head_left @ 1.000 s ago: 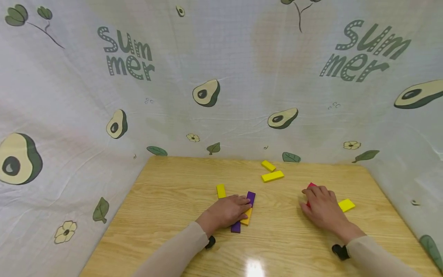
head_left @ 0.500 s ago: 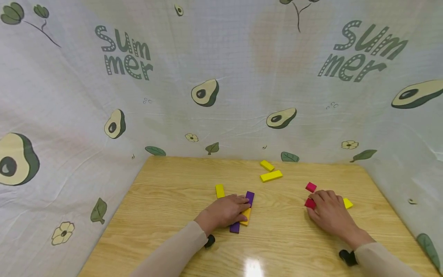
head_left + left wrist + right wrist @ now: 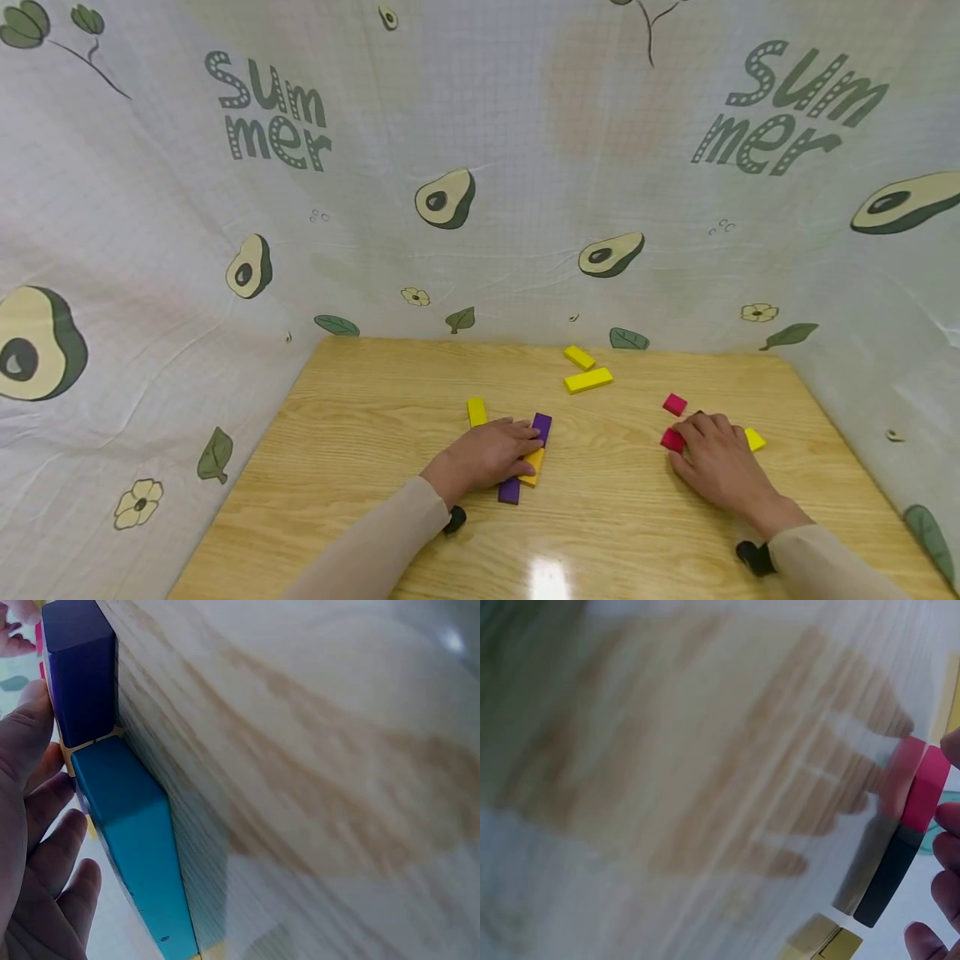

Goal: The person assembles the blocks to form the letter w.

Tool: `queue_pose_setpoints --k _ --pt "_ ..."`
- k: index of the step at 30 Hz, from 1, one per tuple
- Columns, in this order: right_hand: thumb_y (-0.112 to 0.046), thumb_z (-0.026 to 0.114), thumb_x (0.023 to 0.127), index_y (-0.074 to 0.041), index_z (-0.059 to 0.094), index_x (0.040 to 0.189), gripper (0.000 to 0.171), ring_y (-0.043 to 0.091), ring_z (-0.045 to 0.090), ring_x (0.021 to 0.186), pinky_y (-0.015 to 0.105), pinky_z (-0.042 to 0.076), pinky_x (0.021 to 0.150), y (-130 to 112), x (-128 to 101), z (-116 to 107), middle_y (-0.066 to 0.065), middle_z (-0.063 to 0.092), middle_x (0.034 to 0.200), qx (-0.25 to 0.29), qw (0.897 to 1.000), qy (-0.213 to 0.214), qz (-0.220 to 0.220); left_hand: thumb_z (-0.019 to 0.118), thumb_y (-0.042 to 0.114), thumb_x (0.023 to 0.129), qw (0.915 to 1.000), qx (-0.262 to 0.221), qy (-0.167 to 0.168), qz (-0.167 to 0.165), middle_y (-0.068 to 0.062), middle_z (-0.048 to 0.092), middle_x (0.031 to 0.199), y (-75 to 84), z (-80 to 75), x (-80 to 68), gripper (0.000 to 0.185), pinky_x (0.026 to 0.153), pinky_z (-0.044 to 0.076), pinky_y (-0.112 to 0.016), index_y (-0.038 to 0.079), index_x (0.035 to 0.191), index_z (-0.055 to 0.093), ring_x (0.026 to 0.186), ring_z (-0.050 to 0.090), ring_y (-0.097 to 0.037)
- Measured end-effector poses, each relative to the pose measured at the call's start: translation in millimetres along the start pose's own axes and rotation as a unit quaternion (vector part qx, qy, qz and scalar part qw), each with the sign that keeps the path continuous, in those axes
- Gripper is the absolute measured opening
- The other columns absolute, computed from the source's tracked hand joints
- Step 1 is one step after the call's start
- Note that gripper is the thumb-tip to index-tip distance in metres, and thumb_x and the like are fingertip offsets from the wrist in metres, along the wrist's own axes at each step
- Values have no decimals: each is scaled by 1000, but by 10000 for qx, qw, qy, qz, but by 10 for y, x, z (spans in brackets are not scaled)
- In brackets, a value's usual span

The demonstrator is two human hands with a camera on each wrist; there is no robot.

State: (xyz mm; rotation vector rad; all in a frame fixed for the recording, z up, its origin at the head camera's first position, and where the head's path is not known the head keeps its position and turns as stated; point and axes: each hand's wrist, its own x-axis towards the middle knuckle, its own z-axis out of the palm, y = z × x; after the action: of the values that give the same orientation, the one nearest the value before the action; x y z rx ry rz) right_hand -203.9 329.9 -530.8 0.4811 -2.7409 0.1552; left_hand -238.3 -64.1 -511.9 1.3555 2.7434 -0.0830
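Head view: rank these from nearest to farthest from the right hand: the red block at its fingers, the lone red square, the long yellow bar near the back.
1. Red block, touching the right hand at its fingers.
2. Lone red square, just beyond, apart.
3. Long yellow bar, farther back and leftward.

The word "Summer", split over two lines as "Sum" and "mer", stood printed in grey-green dotted letters on the white cloth, once at upper left and once at upper right. Nothing else was readable.
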Motion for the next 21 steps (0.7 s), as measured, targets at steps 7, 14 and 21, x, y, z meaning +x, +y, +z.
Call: queue_pose_setpoints --k 7,14,21 --pt "-25 78 87 0 72 112 36 43 54 105 58 43 78 44 -15 29 18 65 112 1 9999 120 -47 43 50 112 9999 94 36 38 5 49 163 7 2 -6 56 129 32 -33 20 158 51 154 41 -13" --pt "-18 82 86 1 71 113 35 42 54 104 58 44 80 15 -2 23 17 65 111 -28 9999 46 -104 41 50 112 9989 437 101 132 4 49 163 13 11 -16 56 129 33 -35 20 159 51 154 42 -13" --pt "-15 82 87 -1 70 112 32 40 55 104 60 45 83 -136 89 17 16 66 112 147 9996 52 -249 41 51 112 9971 736 154 117 6 49 163 21 31 -18 56 129 32 -34 22 159 51 154 40 -12"
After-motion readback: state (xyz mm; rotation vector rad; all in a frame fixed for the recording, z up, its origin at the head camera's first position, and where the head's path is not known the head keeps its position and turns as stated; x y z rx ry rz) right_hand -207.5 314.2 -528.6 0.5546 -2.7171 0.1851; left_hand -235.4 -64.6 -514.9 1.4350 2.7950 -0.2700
